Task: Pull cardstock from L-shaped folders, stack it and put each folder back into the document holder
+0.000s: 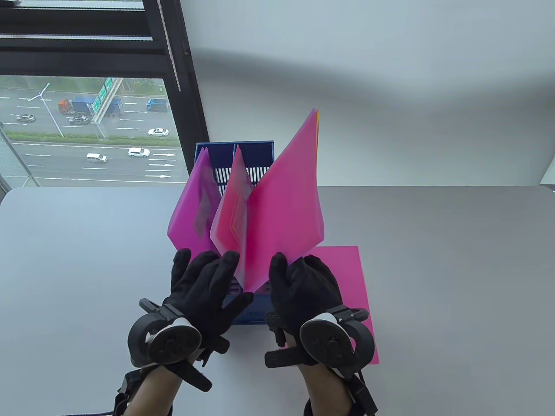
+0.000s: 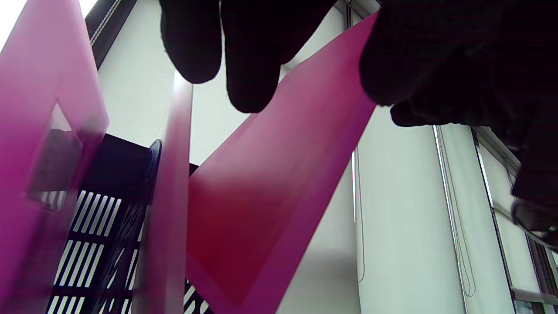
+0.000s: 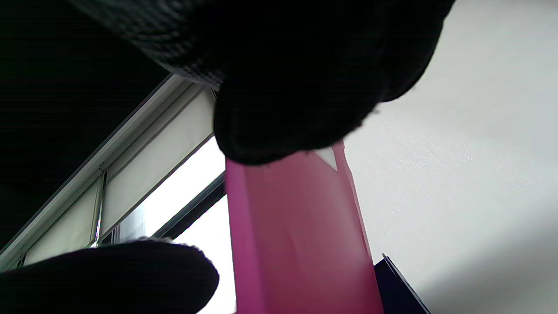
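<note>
A blue document holder (image 1: 256,152) stands at mid-table with three translucent pink L-shaped folders leaning in it. My right hand (image 1: 295,277) grips the lower corner of the big right folder (image 1: 288,208), which tilts up and to the right. An orange sliver shows along that folder's top edge (image 1: 318,130). My left hand (image 1: 204,277) is spread, its straight fingers touching the bottom edge of the middle folder (image 1: 232,216). The left folder (image 1: 193,212) leans untouched. In the right wrist view a fingertip (image 3: 296,109) presses the folder's corner (image 3: 296,240). A pink cardstock sheet (image 1: 351,281) lies flat under my right hand.
The grey table (image 1: 455,281) stretches to both sides of the holder. Behind it are a white wall and, at the left, a dark-framed window (image 1: 173,65) over a road. The holder's slotted wall (image 2: 100,218) shows in the left wrist view.
</note>
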Action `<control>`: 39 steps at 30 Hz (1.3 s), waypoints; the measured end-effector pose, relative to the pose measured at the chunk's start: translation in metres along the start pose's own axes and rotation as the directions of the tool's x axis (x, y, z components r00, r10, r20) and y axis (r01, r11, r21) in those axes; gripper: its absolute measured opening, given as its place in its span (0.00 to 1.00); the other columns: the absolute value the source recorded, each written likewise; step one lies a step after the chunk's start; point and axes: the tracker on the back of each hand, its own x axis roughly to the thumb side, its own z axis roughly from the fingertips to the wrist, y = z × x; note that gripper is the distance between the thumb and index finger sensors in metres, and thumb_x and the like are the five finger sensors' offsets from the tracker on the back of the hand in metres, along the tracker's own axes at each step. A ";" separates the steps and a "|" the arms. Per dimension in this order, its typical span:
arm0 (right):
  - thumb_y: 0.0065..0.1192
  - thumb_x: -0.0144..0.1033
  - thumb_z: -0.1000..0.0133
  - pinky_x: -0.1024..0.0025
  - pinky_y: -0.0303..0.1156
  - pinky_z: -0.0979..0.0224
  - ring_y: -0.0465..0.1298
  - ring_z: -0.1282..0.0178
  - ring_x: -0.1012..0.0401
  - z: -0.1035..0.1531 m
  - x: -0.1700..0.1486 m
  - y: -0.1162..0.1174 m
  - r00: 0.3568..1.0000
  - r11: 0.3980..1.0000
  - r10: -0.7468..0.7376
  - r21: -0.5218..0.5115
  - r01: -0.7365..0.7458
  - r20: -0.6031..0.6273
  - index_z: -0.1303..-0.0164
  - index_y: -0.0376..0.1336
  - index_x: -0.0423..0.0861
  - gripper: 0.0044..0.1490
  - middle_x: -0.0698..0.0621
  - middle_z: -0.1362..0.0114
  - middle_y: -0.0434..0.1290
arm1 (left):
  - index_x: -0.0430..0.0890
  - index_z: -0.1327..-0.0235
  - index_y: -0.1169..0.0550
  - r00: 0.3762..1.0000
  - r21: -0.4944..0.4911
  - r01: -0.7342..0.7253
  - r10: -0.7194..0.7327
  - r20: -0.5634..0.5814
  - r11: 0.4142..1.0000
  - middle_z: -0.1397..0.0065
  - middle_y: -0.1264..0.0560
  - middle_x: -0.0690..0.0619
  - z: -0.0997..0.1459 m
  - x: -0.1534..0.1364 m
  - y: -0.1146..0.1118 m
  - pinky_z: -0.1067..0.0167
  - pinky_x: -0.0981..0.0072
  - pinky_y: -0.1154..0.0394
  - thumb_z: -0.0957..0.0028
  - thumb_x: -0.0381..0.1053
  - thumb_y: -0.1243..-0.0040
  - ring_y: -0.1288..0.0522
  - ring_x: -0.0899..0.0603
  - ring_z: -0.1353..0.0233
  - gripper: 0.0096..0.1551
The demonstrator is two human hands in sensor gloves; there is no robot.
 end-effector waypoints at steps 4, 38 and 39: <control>0.69 0.51 0.36 0.60 0.76 0.33 0.85 0.71 0.66 0.002 0.002 0.002 0.994 0.993 -0.108 0.048 0.109 -0.025 0.40 0.73 0.37 0.31 0.56 0.60 0.86 | 0.40 0.22 0.28 0.998 0.001 0.070 -0.070 -0.005 0.998 0.35 0.20 0.48 -0.001 0.007 -0.007 0.22 0.33 0.49 0.40 0.65 0.35 0.26 0.31 0.28 0.41; 0.66 0.50 0.34 0.44 0.58 0.19 0.75 0.30 0.52 -0.016 -0.057 -0.017 0.928 0.942 -0.321 0.036 0.333 -0.191 0.22 0.63 0.53 0.31 0.51 0.22 0.69 | 0.41 0.44 0.13 0.837 0.379 -0.445 0.527 -0.146 0.811 0.53 0.12 0.53 0.024 -0.087 0.048 0.30 0.40 0.31 0.42 0.53 0.35 0.13 0.40 0.44 0.22; 0.66 0.50 0.34 0.44 0.58 0.19 0.75 0.30 0.52 -0.016 -0.061 -0.018 0.917 0.933 -0.343 0.037 0.357 -0.203 0.21 0.63 0.53 0.31 0.51 0.22 0.69 | 0.41 0.44 0.13 0.804 0.355 -0.500 0.576 -0.147 0.790 0.53 0.12 0.53 0.024 -0.093 0.047 0.30 0.40 0.31 0.41 0.53 0.35 0.13 0.39 0.44 0.22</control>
